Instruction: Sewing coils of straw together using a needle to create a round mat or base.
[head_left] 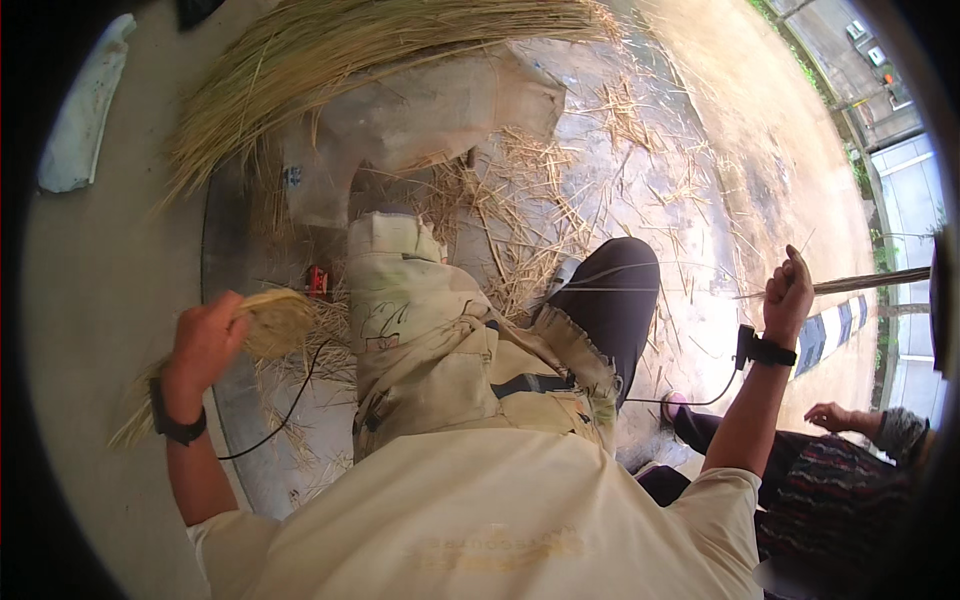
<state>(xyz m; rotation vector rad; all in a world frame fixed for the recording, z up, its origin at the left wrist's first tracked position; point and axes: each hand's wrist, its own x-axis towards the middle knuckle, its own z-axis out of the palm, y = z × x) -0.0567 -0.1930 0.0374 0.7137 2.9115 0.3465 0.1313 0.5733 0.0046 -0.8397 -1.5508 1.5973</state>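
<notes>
On the left, my left hand (208,342) is closed around a bundle of straw (282,322). Its blunt, trimmed-looking end faces my lap, and loose stalks stick out behind my wrist. Out to the right, my right hand (788,296) is raised with the fingers pinched together. Thin pale strands (640,290) stretch across above my knees between the bundle and that hand; whether they are cord or wire I cannot make out. A worn sacking cloth (420,350) covers my lap and one leg.
A large heap of long straw (400,45) lies ahead beside a flattened sack (440,105). Straw scraps (520,215) litter the ground. A small red object (318,281) sits near the bundle. Another person's hand (836,416) shows at right, below a dark rod (870,281).
</notes>
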